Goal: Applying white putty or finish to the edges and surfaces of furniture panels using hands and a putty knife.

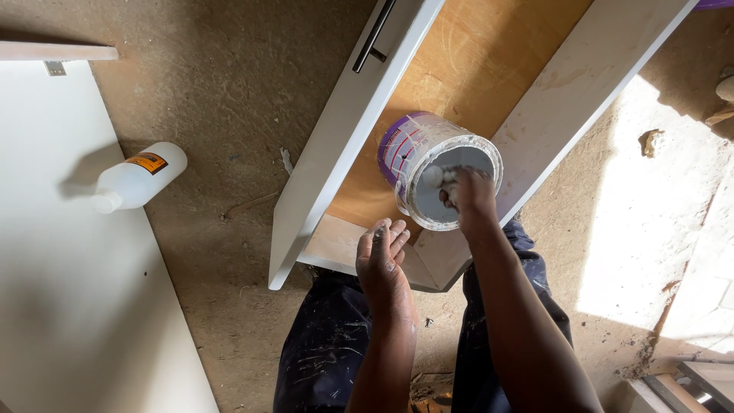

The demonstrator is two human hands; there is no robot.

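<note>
A purple and white paint tin [413, 149] stands tilted inside a white drawer [336, 145] with a plywood bottom. My right hand [468, 193] reaches into the tin's open mouth and is shut on a small pale object smeared with white; what it is I cannot tell. My left hand [382, 256] hovers just in front of the drawer's near corner, fingers together and slightly curled, holding nothing. Both hands carry white smears.
A white plastic bottle [138, 180] with an orange label lies on the dusty floor beside a large white panel [69, 252]. The drawer front has a dark bar handle [373, 37]. My paint-spattered dark trousers [329, 344] show below. Wood scraps [680, 378] lie at bottom right.
</note>
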